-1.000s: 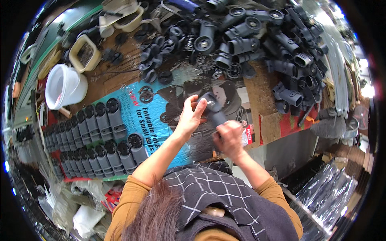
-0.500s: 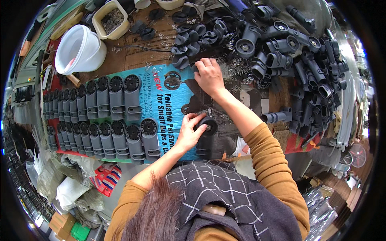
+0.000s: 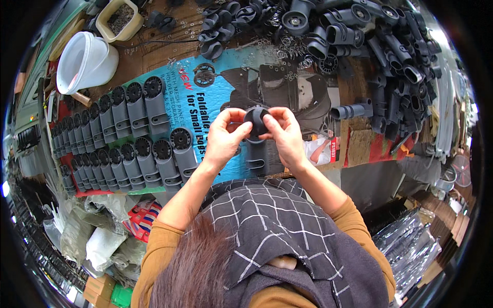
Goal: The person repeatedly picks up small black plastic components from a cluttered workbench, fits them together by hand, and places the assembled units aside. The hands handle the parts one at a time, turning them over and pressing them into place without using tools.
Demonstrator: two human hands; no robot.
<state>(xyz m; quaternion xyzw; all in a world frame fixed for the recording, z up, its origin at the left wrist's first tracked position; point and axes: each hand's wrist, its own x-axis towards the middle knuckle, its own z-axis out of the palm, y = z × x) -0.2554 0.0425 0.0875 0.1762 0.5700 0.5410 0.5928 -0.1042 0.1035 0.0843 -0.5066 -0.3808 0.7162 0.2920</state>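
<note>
Pinched between both hands is a black curved plastic cap [image 3: 255, 119], its rounded face turned toward me. My left hand [image 3: 224, 137] grips its left edge with thumb and fingers, and my right hand [image 3: 286, 134] closes on its right edge. Directly beneath it a dark grey plastic wheel fitting [image 3: 257, 156] lies on the blue printed sheet [image 3: 228, 72]. Whether cap and fitting touch cannot be made out. On the left, similar grey fittings [image 3: 167, 161] line up in two rows, black discs at their far ends.
Several loose black caps [image 3: 211, 49] lie at the far side near scattered metal springs [image 3: 290, 50]. Grey fittings [image 3: 395, 56] are heaped at the right, one tube-shaped fitting [image 3: 353, 110] apart from them. A white bucket [image 3: 95, 69] and a cream tub [image 3: 128, 32] stand at far left.
My right hand has come back from the far side to meet my left hand. Both now hold the black cap above the fitting. The view has shifted somewhat.
</note>
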